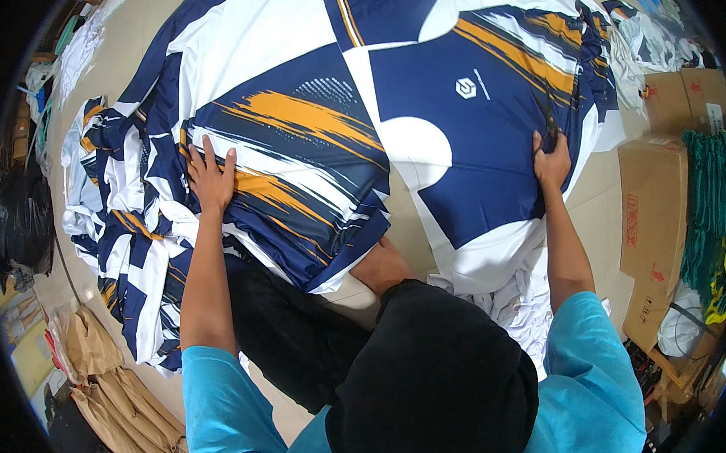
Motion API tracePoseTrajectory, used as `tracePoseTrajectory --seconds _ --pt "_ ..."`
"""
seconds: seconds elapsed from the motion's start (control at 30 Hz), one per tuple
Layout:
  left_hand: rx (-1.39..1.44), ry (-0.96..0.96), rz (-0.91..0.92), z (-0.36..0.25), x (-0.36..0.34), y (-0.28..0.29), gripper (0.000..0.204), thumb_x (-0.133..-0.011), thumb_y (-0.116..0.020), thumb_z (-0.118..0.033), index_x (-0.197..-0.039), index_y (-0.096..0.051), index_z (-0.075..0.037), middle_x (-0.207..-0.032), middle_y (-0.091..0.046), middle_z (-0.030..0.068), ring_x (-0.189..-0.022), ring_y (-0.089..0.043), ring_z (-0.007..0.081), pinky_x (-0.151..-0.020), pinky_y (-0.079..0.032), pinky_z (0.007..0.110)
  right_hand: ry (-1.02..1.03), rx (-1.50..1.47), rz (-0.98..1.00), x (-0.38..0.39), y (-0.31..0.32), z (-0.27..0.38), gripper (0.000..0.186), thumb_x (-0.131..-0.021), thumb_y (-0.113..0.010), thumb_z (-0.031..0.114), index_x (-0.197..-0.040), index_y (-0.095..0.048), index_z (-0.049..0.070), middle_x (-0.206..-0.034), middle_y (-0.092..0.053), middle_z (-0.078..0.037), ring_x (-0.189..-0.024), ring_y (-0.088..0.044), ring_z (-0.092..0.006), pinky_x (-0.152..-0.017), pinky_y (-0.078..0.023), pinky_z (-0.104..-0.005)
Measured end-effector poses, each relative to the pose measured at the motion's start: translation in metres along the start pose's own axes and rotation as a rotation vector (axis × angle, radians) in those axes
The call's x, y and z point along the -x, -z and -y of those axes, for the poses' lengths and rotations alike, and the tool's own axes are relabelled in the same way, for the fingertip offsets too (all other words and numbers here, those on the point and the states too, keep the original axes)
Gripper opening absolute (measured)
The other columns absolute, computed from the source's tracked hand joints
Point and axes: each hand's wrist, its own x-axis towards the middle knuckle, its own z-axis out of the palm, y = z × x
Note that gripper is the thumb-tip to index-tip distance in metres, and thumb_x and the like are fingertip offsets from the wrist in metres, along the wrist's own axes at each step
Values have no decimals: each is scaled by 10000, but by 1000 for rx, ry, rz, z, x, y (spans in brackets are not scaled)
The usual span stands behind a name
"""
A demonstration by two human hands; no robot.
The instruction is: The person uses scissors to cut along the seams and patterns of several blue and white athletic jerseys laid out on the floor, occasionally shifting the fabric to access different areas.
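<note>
A wide sheet of printed fabric in navy, white and orange lies spread on the floor, with garment-shaped panels on it. My left hand rests flat on a striped panel at the left, its fingers spread. At the right edge of the navy panel, my right hand is closed around the handles of dark scissors. The blades point away from me across the orange and white stripes. Whether they are parted, I cannot tell.
A crumpled heap of the same printed fabric lies left of my left arm. White cloth is bunched near my right arm. Cardboard boxes and green and yellow bundles stand at the right. A black bag sits far left, above brown cloth.
</note>
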Motion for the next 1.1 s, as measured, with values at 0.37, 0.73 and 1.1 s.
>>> tracePoseTrajectory --seconds 0.37,0.73,1.1 --pt "-45 22 46 -6 17 7 810 -1109 -409 -697 -1791 -190 -318 -1856 -128 174 -1688 -113 478 -1285 -201 738 32 -99 -78 36 2 10 724 -909 -901 427 -1402 -657 -44 -1413 -714 -234 -1325 -671 -416 -1139 -510 -461" --pt "-143 -83 2 -41 43 27 856 -1115 -518 -581 -1723 -310 -15 -1779 -259 309 -1670 -188 481 -1313 -158 691 40 -491 112 155 22 109 431 -855 -959 298 -1058 -742 -14 -941 -749 -140 -840 -705 -254 -785 -564 -375" --pt "230 -650 219 -214 182 32 269 -930 -767 -190 -1142 -656 -67 -1044 -664 151 -1054 -657 378 -899 -501 497 -465 -730 1109 254 50 147 506 -951 -883 481 -743 -668 73 -648 -602 12 -563 -540 -83 -532 -422 -274"
